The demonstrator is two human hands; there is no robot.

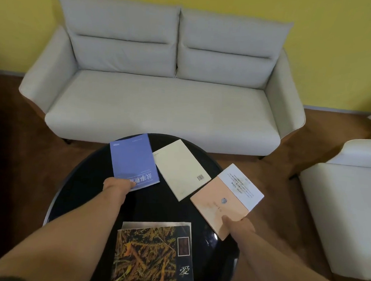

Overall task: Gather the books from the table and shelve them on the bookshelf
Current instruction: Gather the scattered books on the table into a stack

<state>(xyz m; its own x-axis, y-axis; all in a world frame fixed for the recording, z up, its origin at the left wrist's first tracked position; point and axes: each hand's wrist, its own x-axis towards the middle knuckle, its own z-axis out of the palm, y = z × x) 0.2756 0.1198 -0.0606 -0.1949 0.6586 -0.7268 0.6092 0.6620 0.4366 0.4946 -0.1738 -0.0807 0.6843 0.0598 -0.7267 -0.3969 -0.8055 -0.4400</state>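
Several books lie on a round black table [87, 191]. My left hand [116, 185] grips the near edge of a blue book [133, 159] at the table's far left. My right hand [238, 227] pinches the near corner of a peach and white book [226, 198], which sticks out past the table's right rim. A cream book [181, 168] lies flat between them with its barcode up. Nearest to me sits a dark book with a yellow-brown branch pattern [152, 256], resting on another book whose pale edge shows above it. No bookshelf is in view.
A light grey two-seat sofa [165, 96] stands just behind the table against a yellow wall. A white armchair [344, 202] is at the right. Brown floor surrounds the table.
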